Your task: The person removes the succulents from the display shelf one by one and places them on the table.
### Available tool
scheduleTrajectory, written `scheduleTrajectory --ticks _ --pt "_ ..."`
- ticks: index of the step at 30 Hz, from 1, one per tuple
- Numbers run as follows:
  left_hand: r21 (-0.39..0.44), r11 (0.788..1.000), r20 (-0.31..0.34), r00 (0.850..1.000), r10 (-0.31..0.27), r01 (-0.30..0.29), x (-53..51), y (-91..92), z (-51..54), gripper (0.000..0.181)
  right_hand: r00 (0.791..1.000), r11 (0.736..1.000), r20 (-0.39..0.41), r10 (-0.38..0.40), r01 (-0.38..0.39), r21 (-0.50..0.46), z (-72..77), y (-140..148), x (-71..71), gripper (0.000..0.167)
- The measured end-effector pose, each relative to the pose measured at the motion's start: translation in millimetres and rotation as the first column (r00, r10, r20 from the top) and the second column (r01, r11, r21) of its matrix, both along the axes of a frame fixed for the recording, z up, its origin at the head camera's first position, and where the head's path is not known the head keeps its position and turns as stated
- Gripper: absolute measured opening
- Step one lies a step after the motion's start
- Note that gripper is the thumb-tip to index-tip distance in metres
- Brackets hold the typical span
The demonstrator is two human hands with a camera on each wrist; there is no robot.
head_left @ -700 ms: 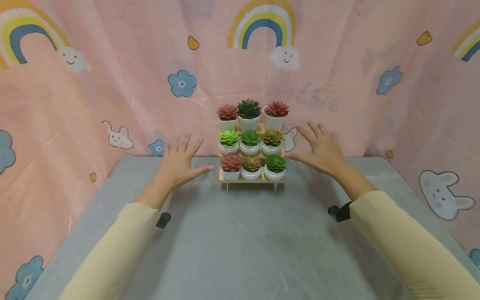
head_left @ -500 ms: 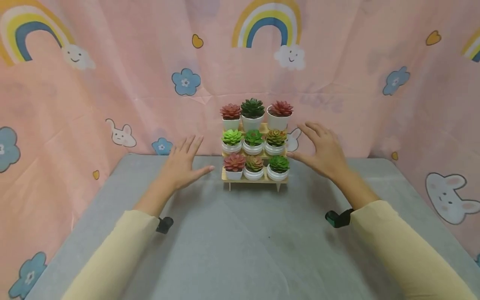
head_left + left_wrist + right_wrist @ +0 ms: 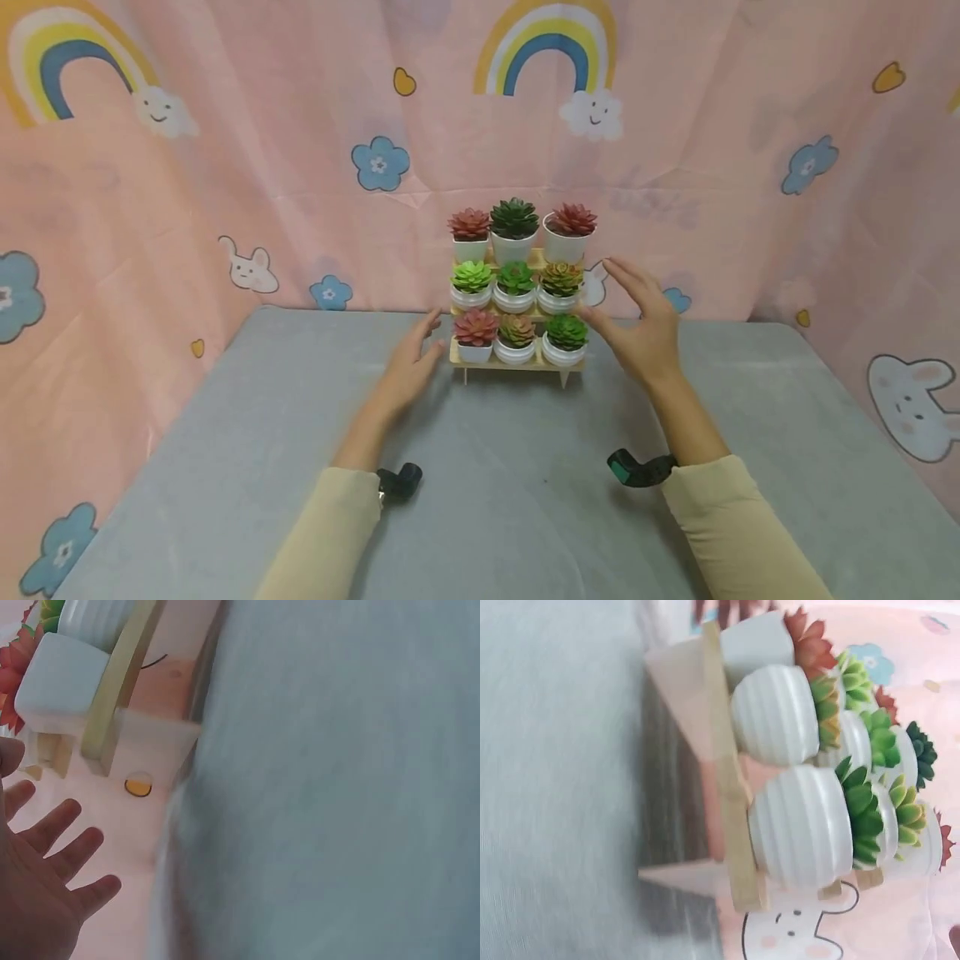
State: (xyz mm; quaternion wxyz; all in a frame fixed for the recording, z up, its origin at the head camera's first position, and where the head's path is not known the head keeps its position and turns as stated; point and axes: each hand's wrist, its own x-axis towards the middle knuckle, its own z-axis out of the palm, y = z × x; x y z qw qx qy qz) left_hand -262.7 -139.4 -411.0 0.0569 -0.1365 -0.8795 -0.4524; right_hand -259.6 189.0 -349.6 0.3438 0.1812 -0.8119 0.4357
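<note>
1. Head view: the three-tier plant stand (image 3: 517, 365) sits at the centre of the frame, near the far edge of the grey bench (image 3: 487, 533), with nine potted succulents (image 3: 515, 282) in three rows and a pink curtain (image 3: 300, 125) behind.
2. The left hand (image 3: 411, 360) is at the stand's left side, its fingertips just beside the lowest tier; the left wrist view, with that hand at lower left, shows the fingers apart and holding nothing.
3. The right hand (image 3: 647, 333) is at the stand's right, thumb and fingers parted wide with nothing between them. Its thumb tip is by the middle tier; whether it touches, I cannot tell.
4. The step in hand looks like placing or adjusting the stand from both sides. The next move, as I judge it, calls for either level, even contact at the two ends or a clean withdrawal, without brushing the pots.
5. Against the frame half a second ago, the left hand is closer to the stand, turned more edge-on and less spread. The right hand is more upright. The pots keep their arrangement, though the whole scene sits slightly farther right in the frame.
</note>
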Motion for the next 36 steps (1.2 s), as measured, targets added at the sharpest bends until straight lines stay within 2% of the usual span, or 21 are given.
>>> scheduleTrajectory --ticks 2,5,6,8,10,12,13,15,22,28,33,36 --pt "0.100 0.995 0.026 1.000 0.006 -0.009 -0.6 4.2 -8.0 0.056 1.000 0.998 0.010 0.017 -0.017 -0.053 -2.9 -2 3.6 0.062" --pt "0.206 0.978 0.048 0.999 -0.002 -0.008 1.1 7.6 -17.7 0.051 0.997 0.987 0.019 0.079 -0.076 -0.141 -7.9 -5 9.1 0.061" --pt "0.235 0.972 0.057 0.998 -0.012 -0.002 4.1 9.2 -16.1 0.050 0.995 0.981 0.018 0.102 -0.098 -0.165 -6.2 -8 13.4 0.061" --pt "0.284 0.959 0.064 0.997 -0.032 0.013 4.0 10.3 -20.5 0.049 0.989 0.969 0.008 0.150 -0.145 -0.198 -10.5 -9 14.0 0.060" --pt "0.330 0.944 0.061 0.997 -0.050 0.027 3.7 10.7 -23.7 0.048 0.982 0.960 -0.015 0.190 -0.189 -0.208 -15.5 -10 13.6 0.062" --pt "0.368 0.929 0.060 0.997 -0.049 0.024 2.5 10.8 -25.4 0.047 0.980 0.961 -0.024 0.200 -0.200 -0.193 -20.1 -12 12.0 0.062" --pt "0.381 0.924 0.049 0.998 -0.046 0.024 -0.6 9.7 -30.8 0.047 0.979 0.960 -0.027 0.201 -0.203 -0.192 -26.2 -11 8.0 0.063" --pt "0.400 0.917 0.047 0.998 -0.032 0.011 -0.3 9.5 -32.1 0.046 0.979 0.958 -0.019 0.202 -0.202 -0.206 -30.7 -15 6.9 0.062" --pt "0.435 0.900 0.039 0.999 0.010 -0.026 -1.9 11.7 -34.1 0.043 0.977 0.938 0.107 0.182 -0.140 -0.317 -50.5 -26 1.9 0.056" --pt "0.462 0.887 0.031 1.000 0.001 -0.015 -4.3 13.3 -38.6 0.042 0.983 0.918 0.093 0.160 -0.113 -0.380 -67.3 -35 0.0 0.049" --pt "0.449 0.893 0.034 0.999 -0.008 -0.008 -4.1 13.2 -41.1 0.040 0.988 0.913 0.065 0.142 -0.105 -0.395 -63.0 -47 13.2 0.049" --pt "0.432 0.902 0.038 0.999 0.001 -0.017 -4.7 12.6 -41.2 0.039 0.990 0.920 0.058 0.130 -0.098 -0.380 -59.3 -51 18.9 0.049"
